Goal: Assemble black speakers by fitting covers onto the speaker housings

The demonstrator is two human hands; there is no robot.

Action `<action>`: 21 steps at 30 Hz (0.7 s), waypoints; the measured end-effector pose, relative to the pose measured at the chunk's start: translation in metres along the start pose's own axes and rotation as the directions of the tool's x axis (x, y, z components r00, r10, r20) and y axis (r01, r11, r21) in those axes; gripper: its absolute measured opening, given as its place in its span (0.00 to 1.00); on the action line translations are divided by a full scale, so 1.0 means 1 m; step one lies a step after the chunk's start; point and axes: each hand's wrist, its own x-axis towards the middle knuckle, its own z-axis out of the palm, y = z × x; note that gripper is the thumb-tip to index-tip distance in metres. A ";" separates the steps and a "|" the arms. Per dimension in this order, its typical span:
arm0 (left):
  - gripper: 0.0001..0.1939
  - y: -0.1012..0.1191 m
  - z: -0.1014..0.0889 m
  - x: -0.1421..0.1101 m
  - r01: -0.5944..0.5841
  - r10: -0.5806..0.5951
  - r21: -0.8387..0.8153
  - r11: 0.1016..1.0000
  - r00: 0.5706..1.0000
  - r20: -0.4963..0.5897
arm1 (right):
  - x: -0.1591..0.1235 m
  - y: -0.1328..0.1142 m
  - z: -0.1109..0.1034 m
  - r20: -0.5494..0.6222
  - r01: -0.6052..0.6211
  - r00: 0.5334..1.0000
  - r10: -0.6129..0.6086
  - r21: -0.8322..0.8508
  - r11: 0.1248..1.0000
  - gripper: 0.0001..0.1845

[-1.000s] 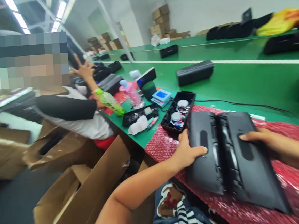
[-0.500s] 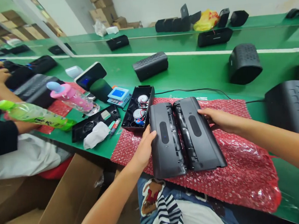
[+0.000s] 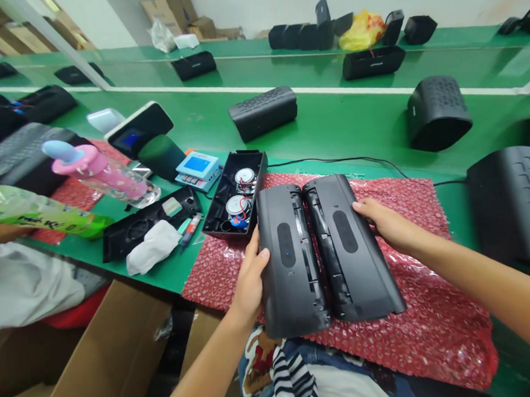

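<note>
Side by side over the red bubble wrap (image 3: 431, 332) are two black speaker casings, each with a dark oval panel, their open slotted edges facing one another. My left hand (image 3: 247, 278) is closed on the outer edge of the left casing (image 3: 279, 300), thumb on top. On the other side, my right hand (image 3: 382, 217) grips the right casing (image 3: 370, 276) by its outer edge; its fingers are partly hidden underneath. Close to my left hand, an open black speaker box (image 3: 218, 217) shows two round silver drivers and red wires inside.
Left of the box lie a blue tester (image 3: 198, 170), a black panel (image 3: 117, 236), a white cloth (image 3: 150, 249) and a pink bottle (image 3: 104, 176). A finished-looking speaker (image 3: 266, 114) stands behind; a large one (image 3: 515, 205) is at right. Another person's lap shows at left.
The view has swung a little to the left-hand side's loss, so things there sit further left. Both casings appear slightly nearer me, still in my hands. Another person's raised hand has left view.
</note>
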 end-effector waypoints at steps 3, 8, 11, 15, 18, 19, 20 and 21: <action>0.35 -0.006 -0.002 -0.002 0.025 -0.026 -0.098 0.995 1.000 -0.005 | 0.002 0.001 -0.007 -0.078 0.360 0.928 -0.365 -0.076 0.930 0.18; 0.33 -0.014 -0.007 -0.003 0.022 -0.025 -0.132 0.991 0.999 -0.024 | -0.001 -0.001 -0.014 0.141 0.862 0.360 -0.922 -0.428 0.272 0.08; 0.31 -0.013 -0.007 -0.004 0.017 -0.021 -0.128 0.992 0.999 -0.025 | -0.002 -0.007 -0.013 0.297 0.888 0.217 -0.930 -0.455 0.062 0.11; 0.33 -0.012 -0.006 -0.005 0.029 -0.035 -0.137 0.990 0.998 -0.046 | -0.002 -0.011 -0.011 0.343 0.886 0.197 -0.918 -0.463 0.017 0.11; 0.34 -0.013 -0.006 -0.006 0.043 -0.051 -0.151 0.988 0.997 -0.053 | -0.004 -0.011 -0.013 0.375 0.879 0.181 -0.909 -0.477 -0.022 0.11; 0.34 -0.013 -0.006 -0.006 0.042 -0.051 -0.153 0.987 0.997 -0.053 | -0.004 -0.011 -0.014 0.382 0.877 0.176 -0.907 -0.480 -0.031 0.11; 0.34 -0.014 -0.006 -0.007 0.039 -0.047 -0.153 0.987 0.997 -0.053 | -0.005 -0.011 -0.014 0.386 0.875 0.171 -0.906 -0.482 -0.040 0.11; 0.33 -0.014 -0.006 -0.007 0.034 -0.042 -0.152 0.988 0.998 -0.053 | -0.005 -0.011 -0.014 0.392 0.873 0.168 -0.905 -0.486 -0.049 0.11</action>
